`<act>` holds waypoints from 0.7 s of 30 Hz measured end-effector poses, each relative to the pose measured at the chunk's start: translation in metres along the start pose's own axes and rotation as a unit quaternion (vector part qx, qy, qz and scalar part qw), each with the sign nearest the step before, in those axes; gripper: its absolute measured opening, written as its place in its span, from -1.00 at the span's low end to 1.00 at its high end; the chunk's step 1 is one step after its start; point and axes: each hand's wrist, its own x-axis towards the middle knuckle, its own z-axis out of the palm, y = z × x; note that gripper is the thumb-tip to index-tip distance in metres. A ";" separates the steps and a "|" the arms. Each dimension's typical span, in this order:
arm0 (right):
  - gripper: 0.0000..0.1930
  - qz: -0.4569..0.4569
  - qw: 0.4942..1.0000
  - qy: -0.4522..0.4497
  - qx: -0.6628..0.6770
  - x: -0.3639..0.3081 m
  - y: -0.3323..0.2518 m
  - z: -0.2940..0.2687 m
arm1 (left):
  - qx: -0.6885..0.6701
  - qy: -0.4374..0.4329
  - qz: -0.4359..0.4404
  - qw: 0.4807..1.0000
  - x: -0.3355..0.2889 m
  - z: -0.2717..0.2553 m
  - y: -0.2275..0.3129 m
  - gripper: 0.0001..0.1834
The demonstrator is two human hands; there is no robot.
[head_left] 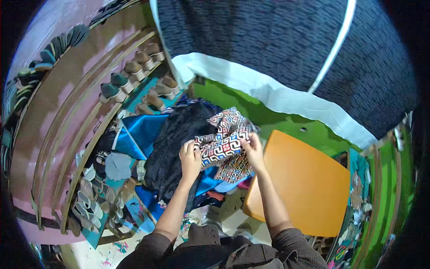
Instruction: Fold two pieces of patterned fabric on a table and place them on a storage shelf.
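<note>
A piece of cloth with a red, white and blue geometric pattern (225, 140) is held up between both hands. My left hand (190, 159) grips its lower left edge. My right hand (252, 150) pinches its right side. Under the cloth lies a heap of fabrics: a black fuzzy piece (179, 139) and shiny blue satin (139, 130). Both forearms come up from the lower edge in brown sleeves.
An orange board (304, 184) lies to the right on a green surface (313, 132). Wooden shelves with shoe forms and heels (130, 71) curve along the left. Shoe soles (87, 206) lie at lower left. A dark textured sheet with a white border (277, 49) hangs above.
</note>
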 end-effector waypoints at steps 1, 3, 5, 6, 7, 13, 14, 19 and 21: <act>-0.90 -0.011 0.999 0.032 0.015 -0.007 -0.028 -0.018 | -0.026 0.001 0.027 0.999 0.001 0.007 0.025 -0.70; -0.90 -0.043 0.997 0.033 0.050 -0.021 -0.052 -0.072 | -0.063 -0.013 0.049 0.997 -0.006 0.023 0.072 -0.72; -0.88 -0.029 0.997 0.068 0.023 -0.049 -0.087 -0.117 | -0.077 -0.024 0.081 0.993 -0.021 0.040 0.108 -0.72; -0.88 -0.037 0.995 0.081 0.034 -0.067 -0.096 -0.145 | -0.086 -0.030 0.092 0.992 -0.033 0.049 0.129 -0.72; -0.87 -0.046 0.994 0.090 0.046 -0.083 -0.102 -0.172 | -0.093 -0.033 0.102 0.990 -0.044 0.060 0.147 -0.73; -0.76 0.018 0.957 0.242 -0.161 -0.186 -0.073 -0.336 | -0.114 -0.147 0.142 0.972 -0.140 0.140 0.215 -0.77; -0.72 0.042 0.930 0.242 -0.275 -0.205 -0.059 -0.362 | -0.111 -0.198 0.130 0.965 -0.156 0.148 0.225 -0.77; -0.44 0.212 0.780 0.257 -0.529 -0.281 0.013 -0.424 | -0.114 -0.260 0.147 0.948 -0.201 0.177 0.255 -0.80; -0.24 0.220 0.792 0.224 -0.523 -0.294 -0.002 -0.389 | -0.105 -0.251 0.160 0.949 -0.204 0.172 0.264 -0.81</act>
